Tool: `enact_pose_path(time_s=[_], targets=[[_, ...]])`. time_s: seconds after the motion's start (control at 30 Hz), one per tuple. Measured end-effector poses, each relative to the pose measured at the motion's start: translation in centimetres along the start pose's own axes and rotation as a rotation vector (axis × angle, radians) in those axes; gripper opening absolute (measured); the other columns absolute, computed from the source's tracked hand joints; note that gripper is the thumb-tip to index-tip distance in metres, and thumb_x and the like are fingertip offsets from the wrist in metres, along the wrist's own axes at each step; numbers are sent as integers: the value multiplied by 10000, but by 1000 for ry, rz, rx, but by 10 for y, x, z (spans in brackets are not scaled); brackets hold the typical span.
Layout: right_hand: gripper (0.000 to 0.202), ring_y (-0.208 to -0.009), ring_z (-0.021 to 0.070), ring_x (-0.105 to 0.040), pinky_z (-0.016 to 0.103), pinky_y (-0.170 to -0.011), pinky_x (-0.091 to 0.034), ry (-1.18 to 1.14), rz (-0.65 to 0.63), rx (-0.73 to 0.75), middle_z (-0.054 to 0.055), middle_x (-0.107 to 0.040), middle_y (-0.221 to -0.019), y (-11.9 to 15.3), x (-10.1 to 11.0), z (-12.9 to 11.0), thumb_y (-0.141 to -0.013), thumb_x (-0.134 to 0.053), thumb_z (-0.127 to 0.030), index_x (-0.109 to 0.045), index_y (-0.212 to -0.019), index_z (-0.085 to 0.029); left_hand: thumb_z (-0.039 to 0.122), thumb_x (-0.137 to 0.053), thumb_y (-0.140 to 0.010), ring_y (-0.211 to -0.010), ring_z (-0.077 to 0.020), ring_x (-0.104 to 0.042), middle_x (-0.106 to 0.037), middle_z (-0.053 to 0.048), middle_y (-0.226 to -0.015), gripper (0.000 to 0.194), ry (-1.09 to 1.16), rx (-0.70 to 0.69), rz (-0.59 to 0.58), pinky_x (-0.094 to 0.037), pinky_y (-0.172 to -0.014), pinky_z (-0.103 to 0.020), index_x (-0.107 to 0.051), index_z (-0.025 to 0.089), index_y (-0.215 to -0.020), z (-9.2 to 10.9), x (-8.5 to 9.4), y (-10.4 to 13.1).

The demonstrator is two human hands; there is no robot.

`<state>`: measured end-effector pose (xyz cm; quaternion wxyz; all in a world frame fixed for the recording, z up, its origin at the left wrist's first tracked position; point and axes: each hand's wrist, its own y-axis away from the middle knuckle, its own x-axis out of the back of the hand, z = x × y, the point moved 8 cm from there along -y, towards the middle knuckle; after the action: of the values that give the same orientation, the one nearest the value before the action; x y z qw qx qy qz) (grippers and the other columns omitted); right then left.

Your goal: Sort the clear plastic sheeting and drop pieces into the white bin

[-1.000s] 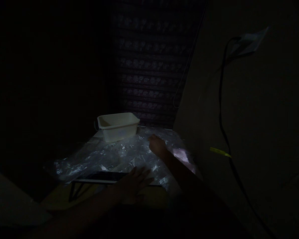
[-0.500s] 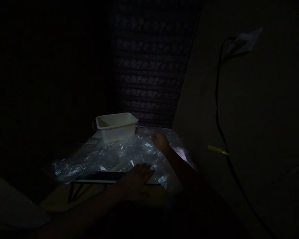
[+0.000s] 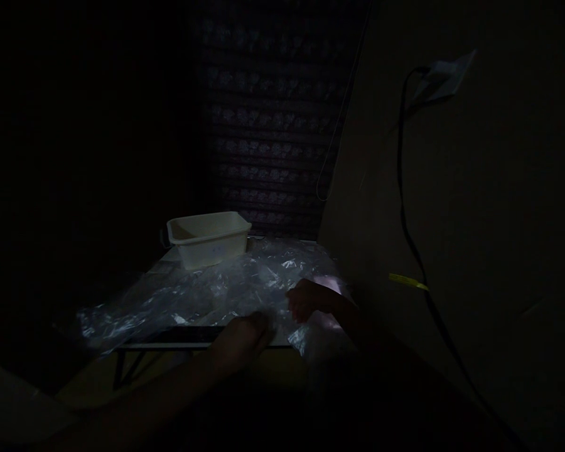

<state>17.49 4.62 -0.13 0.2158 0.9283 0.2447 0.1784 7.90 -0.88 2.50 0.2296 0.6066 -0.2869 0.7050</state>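
Observation:
A crumpled sheet of clear plastic (image 3: 198, 295) covers most of a low table and catches the light in shiny folds. My left hand (image 3: 245, 336) is over the table's near edge, its fingers curled in and blurred at the tips. Just to its right and slightly farther away, my right hand (image 3: 304, 300) is closed above the plastic, knuckles bent downward. The dark hides whatever lies between the fingers of either hand. A cream plastic tub (image 3: 211, 248) stands at the table's far left, on or against the sheet; its visible inside looks bare.
Beyond the table hangs a patterned curtain (image 3: 273, 150). On the right wall, a dark cable (image 3: 407, 232) with a yellow tag (image 3: 407, 280) runs down from a wall socket (image 3: 445, 75). A pale bright patch (image 3: 329, 284) shows at the table's right side. Deep shadow fills the left.
My right hand has come nearer, down toward the left hand. My left hand, spread flat before, has curled its fingers. The whole view has shifted slightly.

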Motion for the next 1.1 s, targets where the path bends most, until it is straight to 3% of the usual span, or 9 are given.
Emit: enact_pose_path(time_s=[0.07, 0.13, 0.23, 0.47, 0.63, 0.73, 0.83, 0.97, 1.1], targets=[[281, -422, 118, -532, 236, -452, -431, -36, -113, -16, 44, -537, -416, 1, -8, 7, -695, -385, -299, -510, -576, -76, 254, -203, -759, -552, -120, -504, -519, -50, -685, 278, 14, 28, 5, -361, -499, -225, -459, 149, -724, -3, 6, 2], [292, -452, 128, -544, 253, -484, -436, -82, -143, -18, 53, -548, -441, -1, -11, 9, -699, -381, -332, -503, -632, -75, 267, -197, -759, -553, -124, -503, -515, -53, -689, 288, 3, 29, -1, -360, -501, -231, -456, 148, -726, -2, 10, 3], [295, -481, 141, -553, 289, -529, -436, -197, -73, -5, 63, -556, -466, -8, -10, 5, -717, -344, -361, -451, -730, -87, 275, -198, -756, -568, -138, -506, -512, -60, -698, 291, -41, -15, -16, -364, -507, -248, -459, 146, -736, 4, 11, 4], [248, -524, 145, -561, 331, -569, -422, -478, 29, 19, 32, -534, -590, -15, -13, -7, -730, -314, -268, -300, -949, -152, 206, -274, -718, -585, -149, -506, -525, -61, -730, 212, -100, -100, -57, -374, -514, -258, -462, 144, -796, 10, 0, 5], [201, -525, 139, -548, 333, -560, -413, -593, 97, 21, 8, -488, -619, -15, -10, -7, -709, -323, -220, -318, -904, -173, 243, -346, -682, -666, -175, -497, -534, -68, -757, 192, -143, -166, -77, -378, -559, -282, -488, 148, -770, 16, -2, 6], [141, -500, 112, -524, 288, -531, -405, -599, 88, 59, -3, -483, -592, -15, -7, -9, -683, -351, -184, -362, -824, -171, 388, -376, -657, -754, -202, -479, -526, -87, -814, 309, -91, -233, -68, -369, -631, -309, -498, 139, -793, 21, 1, 7], [141, -486, 92, -503, 252, -510, -391, -584, 93, 116, -11, -483, -572, -16, -4, -13, -653, -383, -143, -384, -792, -162, 423, -335, -677, -867, -209, -440, -504, -99, -925, 394, -23, -289, -46, -329, -734, -324, -474, 134, -906, 24, 2, 9], [288, -440, 74, -469, 220, -472, -377, -482, 276, 182, -36, -465, -527, -19, 10, -15, -566, -447, -66, -372, -830, -156, 392, -255, -728, -1008, -213, -341, -391, -112, -1115, 455, -4, -303, -39, -269, -814, -332, -338, 131, -1091, 19, -5, 10], [411, -393, 49, -406, 183, -397, -340, -291, 502, 234, -62, -425, -517, -21, 28, -15, -477, -464, -14, -380, -855, -150, 402, -203, -743, -1075, -218, -252, -282, -104, -1200, 475, -21, -272, -42, -229, -842, -354, -256, 158, -1147, 13, -13, 6]])
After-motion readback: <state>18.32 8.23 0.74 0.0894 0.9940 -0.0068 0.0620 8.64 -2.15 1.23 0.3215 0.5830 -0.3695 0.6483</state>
